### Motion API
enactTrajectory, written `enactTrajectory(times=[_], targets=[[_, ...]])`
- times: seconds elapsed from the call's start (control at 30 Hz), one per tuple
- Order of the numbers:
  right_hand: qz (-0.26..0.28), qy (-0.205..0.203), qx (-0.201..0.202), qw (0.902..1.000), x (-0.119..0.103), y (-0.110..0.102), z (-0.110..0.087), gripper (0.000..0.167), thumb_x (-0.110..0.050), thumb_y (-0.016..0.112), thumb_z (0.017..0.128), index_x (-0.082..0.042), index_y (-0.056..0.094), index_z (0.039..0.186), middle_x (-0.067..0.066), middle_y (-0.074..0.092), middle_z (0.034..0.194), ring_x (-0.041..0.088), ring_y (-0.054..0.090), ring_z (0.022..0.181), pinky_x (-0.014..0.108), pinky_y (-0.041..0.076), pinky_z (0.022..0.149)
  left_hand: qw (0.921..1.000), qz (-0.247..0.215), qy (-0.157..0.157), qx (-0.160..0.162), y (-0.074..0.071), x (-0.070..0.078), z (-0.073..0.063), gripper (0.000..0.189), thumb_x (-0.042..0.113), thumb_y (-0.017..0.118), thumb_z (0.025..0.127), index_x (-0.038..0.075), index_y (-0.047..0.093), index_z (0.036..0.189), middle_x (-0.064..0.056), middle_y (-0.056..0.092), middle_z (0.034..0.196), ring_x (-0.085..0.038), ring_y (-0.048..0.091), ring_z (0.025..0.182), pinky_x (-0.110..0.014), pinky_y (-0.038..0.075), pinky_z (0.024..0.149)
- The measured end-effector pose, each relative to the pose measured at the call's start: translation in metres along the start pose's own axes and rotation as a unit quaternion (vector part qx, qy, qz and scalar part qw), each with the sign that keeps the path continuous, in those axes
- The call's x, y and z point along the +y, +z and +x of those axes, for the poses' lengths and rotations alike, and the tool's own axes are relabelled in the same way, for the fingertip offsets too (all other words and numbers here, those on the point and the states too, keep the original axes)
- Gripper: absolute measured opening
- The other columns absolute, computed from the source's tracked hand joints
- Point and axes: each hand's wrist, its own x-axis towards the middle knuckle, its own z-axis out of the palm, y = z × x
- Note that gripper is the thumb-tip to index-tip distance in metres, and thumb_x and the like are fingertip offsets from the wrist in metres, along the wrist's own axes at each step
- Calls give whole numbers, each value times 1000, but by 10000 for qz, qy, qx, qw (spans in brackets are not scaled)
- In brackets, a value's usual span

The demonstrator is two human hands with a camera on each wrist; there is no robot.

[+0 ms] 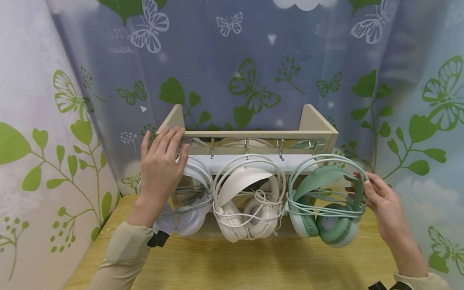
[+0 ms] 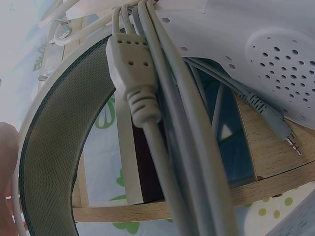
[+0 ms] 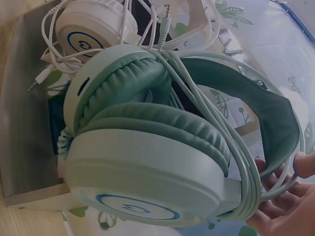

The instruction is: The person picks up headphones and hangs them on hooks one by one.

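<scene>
Three pairs of headphones with bundled cables hang along the front of a wooden hook rack (image 1: 254,134). My left hand (image 1: 160,169) rests on the rack's upper left corner, fingers extended over the edge. Below it hang pale lavender headphones (image 1: 192,219), partly hidden by the wrist; the left wrist view shows their padded headband (image 2: 54,132) and cable bundle close up. Cream-white headphones (image 1: 237,185) hang in the middle. At the right end, my right hand (image 1: 385,203) holds the green headphones (image 1: 336,229) by the headband side and cable loops, thumb in front, fingers behind.
Metal hooks (image 1: 280,149) line the rack's upper bar, above a white strip (image 1: 252,162). The rack stands on a wood-grain table (image 1: 236,268). Curtains (image 1: 198,48) with butterflies and leaves enclose the back and both sides. A loose audio plug (image 2: 290,140) dangles near the lavender headphones.
</scene>
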Motion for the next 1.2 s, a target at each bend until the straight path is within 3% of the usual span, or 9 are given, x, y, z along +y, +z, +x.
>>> enactTrajectory(times=[0.33,0.53,0.77,0.97,1.2], targets=[[-51,-142,-40,9999,9,1,-1,37,-15,40,110,-16,53,144,-10,71,119,5,70,101,14,51,89,10000,30,19,-5,-1,-1,-2,42,27,59,102,3,62,137,-16,64,136,-36,54,132,-53,20,123],[-157,-108,26,9998,11,-1,-1,40,-15,40,110,-13,52,148,-9,72,117,4,69,104,12,50,91,10000,63,41,-36,-2,-1,-1,43,28,58,103,3,62,137,-16,63,137,-36,54,132,-54,19,123],[141,5,211,9997,13,-2,-3,37,-12,46,108,-13,58,143,-11,71,120,2,68,108,11,50,91,9998,112,103,-101,-3,-2,0,43,29,58,103,4,61,138,-15,63,138,-35,54,132,-54,18,124],[138,140,318,9993,15,-5,-4,39,-13,50,107,-8,54,145,-13,71,118,-2,66,109,11,51,88,9993,75,126,-354,-8,-4,-1,45,31,57,104,7,59,141,-13,60,142,-34,54,134,-56,12,125],[-269,355,142,9989,18,-9,0,50,-16,50,107,-2,39,154,-21,62,126,-8,60,112,10,50,88,9970,-118,119,-760,-17,-10,-1,49,31,57,103,10,54,147,-10,54,149,-30,50,139,-56,7,125]])
